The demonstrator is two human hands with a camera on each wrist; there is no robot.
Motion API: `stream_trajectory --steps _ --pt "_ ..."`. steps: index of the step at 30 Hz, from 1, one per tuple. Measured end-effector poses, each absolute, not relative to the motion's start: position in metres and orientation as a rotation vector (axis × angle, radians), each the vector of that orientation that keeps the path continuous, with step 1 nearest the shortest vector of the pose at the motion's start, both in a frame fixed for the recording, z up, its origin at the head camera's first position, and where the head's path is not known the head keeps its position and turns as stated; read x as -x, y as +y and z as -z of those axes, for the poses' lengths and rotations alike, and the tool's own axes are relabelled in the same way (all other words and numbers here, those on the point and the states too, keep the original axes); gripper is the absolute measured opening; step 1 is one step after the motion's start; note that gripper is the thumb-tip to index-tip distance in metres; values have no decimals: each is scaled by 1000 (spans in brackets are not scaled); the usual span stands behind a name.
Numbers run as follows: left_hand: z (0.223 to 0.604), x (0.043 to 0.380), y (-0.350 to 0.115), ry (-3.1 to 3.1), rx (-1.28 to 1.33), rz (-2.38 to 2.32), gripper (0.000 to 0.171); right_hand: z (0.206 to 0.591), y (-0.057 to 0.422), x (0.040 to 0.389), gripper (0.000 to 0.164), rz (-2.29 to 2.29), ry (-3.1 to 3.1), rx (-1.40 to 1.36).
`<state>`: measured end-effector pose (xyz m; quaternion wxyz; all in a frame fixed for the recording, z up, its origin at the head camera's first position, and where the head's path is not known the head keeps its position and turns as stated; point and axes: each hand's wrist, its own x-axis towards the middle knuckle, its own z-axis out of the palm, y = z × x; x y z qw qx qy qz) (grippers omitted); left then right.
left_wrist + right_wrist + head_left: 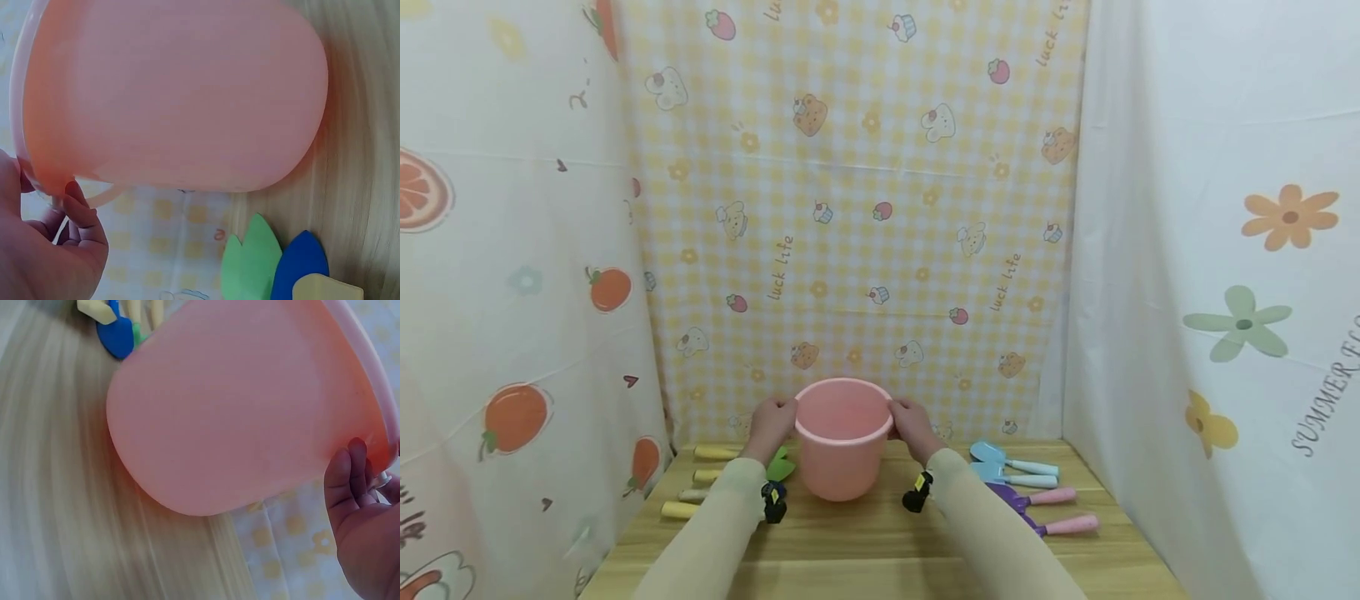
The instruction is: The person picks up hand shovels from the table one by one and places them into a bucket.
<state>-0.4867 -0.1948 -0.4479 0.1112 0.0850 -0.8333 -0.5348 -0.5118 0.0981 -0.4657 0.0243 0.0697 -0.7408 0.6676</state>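
- Head view: pink bucket (pixel 842 442) stands upright at the middle of the table (pixel 880 550), near the back edge, in front of a checked yellow curtain (pixel 850 208).
- Left hand (pixel 769 427) on the bucket's left side just under the rim; right hand (pixel 914 427) on the right side at the same height. Bucket sits between the two.
- Left wrist view: fingers (pixel 81 215) curled against the bucket (pixel 175 94) wall under the rim, thumb on the near side. Grip closed around the bucket's edge.
- Right wrist view: fingers (pixel 350 475) lie curved on the bucket (pixel 250 406) wall below the rim. Grip wraps the side; thumb not visible.
- Cannot tell whether the base is touching the table or just off it.
- Left of the bucket: a row of tools with yellow handles (pixel 700 479); green blade (pixel 781 465) and a blue one (pixel 300 265) just beside the bucket's base.
- Right of the bucket: two light-blue shovels (pixel 1011 467), then two purple tools with pink handles (pixel 1052 510), laid side by side, apart from the bucket.
- Both forearms in pale sleeves, a small black device at each wrist (pixel 917 492).
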Motion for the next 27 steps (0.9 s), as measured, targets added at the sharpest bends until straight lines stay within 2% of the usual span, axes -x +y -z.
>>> stream_trajectory --steps 10,21,27 --pt "444 462 -164 -2447 -153 1511 24 456 137 476 40 -1912 -2297 -136" --pt "445 432 -146 -2485 -101 1459 36 455 156 439 40 -1983 -2255 -120" --pt "445 416 -137 -2484 -67 1473 36 454 167 419 39 -1974 -2254 -110"
